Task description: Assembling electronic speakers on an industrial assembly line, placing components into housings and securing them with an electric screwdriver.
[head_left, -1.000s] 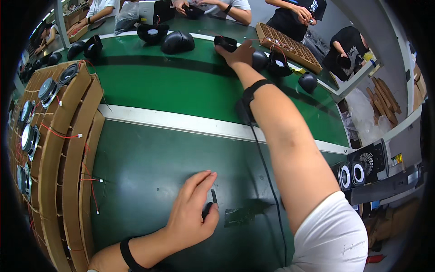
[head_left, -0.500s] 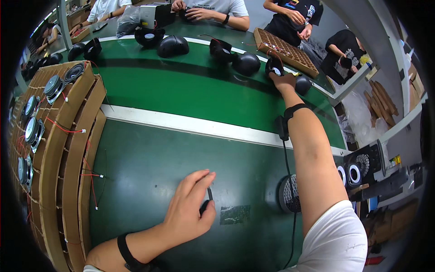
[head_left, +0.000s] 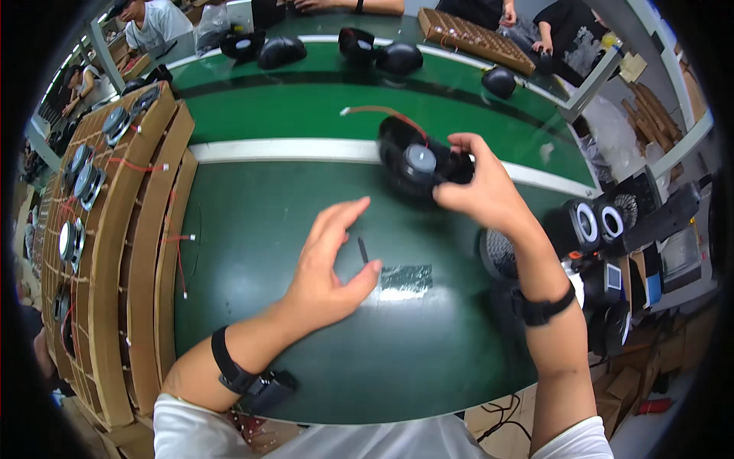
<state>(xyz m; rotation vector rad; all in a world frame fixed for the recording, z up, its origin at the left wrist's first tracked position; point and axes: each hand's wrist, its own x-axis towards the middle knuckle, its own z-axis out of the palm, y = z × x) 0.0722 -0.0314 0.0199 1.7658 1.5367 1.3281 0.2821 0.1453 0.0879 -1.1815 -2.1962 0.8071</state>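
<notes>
My right hand (head_left: 493, 191) grips the right edge of a black curved speaker housing (head_left: 396, 157), thumb on the near side and fingers beyond. A silver-grey round speaker part (head_left: 420, 159) shows inside it, and a red wire (head_left: 390, 111) with a white plug trails off its far side. The housing is held over the white rail, slightly blurred. My left hand (head_left: 325, 279) is open above the dark green table (head_left: 260, 229), thumb and fingers spread, holding nothing. By its thumb a thin dark stick-like piece (head_left: 363, 249) lies on the table, beside a shiny clear patch (head_left: 406, 281).
Stacked cardboard trays (head_left: 141, 252) of wired speakers rise at the left. A round mesh grille (head_left: 498, 252) sits near my right forearm. Beyond the white rail (head_left: 290, 150), black housings (head_left: 283, 52) line the green belt (head_left: 260, 115). Co-workers and a divided tray (head_left: 474, 40) are farther back.
My right hand has brought the speaker housing from the far belt toward me, over the rail. My left hand stays open over the table. The view has shifted.
</notes>
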